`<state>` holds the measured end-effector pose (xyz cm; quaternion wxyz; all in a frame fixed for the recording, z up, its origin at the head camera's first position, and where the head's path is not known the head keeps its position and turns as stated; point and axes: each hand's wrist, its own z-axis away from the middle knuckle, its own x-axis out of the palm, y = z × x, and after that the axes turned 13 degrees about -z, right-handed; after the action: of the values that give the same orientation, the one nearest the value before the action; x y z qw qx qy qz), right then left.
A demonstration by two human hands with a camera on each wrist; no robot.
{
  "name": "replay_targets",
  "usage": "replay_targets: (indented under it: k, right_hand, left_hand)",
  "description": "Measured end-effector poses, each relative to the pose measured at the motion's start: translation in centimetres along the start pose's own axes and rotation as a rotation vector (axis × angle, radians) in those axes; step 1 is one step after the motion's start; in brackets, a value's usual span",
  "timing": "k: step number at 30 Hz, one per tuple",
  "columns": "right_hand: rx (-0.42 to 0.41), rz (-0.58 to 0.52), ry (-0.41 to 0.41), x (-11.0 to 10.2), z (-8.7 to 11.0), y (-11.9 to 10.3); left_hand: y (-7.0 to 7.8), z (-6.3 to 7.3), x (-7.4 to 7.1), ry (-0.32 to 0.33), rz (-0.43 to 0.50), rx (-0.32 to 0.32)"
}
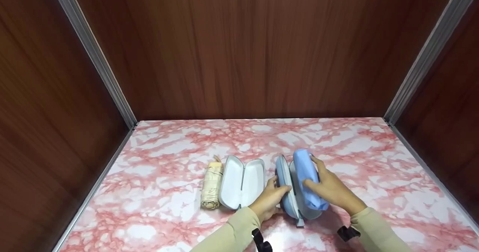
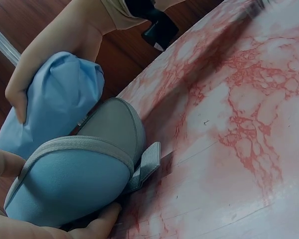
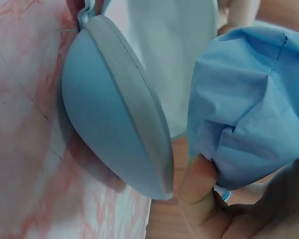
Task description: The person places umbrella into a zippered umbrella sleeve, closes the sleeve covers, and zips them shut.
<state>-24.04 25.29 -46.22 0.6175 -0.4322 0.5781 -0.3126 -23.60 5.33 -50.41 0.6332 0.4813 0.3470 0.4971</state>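
Observation:
My right hand [image 1: 329,186] grips a blue folded umbrella [image 1: 306,169], its fabric wrapped into a roll, tilted over the right half of a blue zip case [image 1: 289,206]. The case stands partly unfolded on the table. In the left wrist view its rounded blue shell [image 2: 74,184] has a grey zip band and a fabric tab [image 2: 148,162]. My left hand [image 1: 267,201] holds the case's left half, thumb on the rim and fingers by the outer side. The right wrist view shows the umbrella's crumpled end [image 3: 249,109] beside the case, apart from the near shell [image 3: 109,114].
Left of my left hand a second case [image 1: 232,181] lies unfolded with its pale lining up. Beside it lies a beige folded umbrella [image 1: 212,186] with a strap. Brown wood-look panels [image 1: 239,49] enclose the pink marbled table [image 1: 161,192] at the back and sides.

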Motion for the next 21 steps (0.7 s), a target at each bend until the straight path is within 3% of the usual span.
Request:
replay_targets:
  k: [13,21]
  right_hand:
    - [-0.038,0.195,0.016,1.2,-0.4,0.5]
    - [0.013,0.314,0.002,1.5,-0.5,0.8]
  left_hand:
    - [0.2,0.0,0.0,0.007,0.009,0.005]
    - [0.2,0.0,0.1,0.0,0.035,0.015]
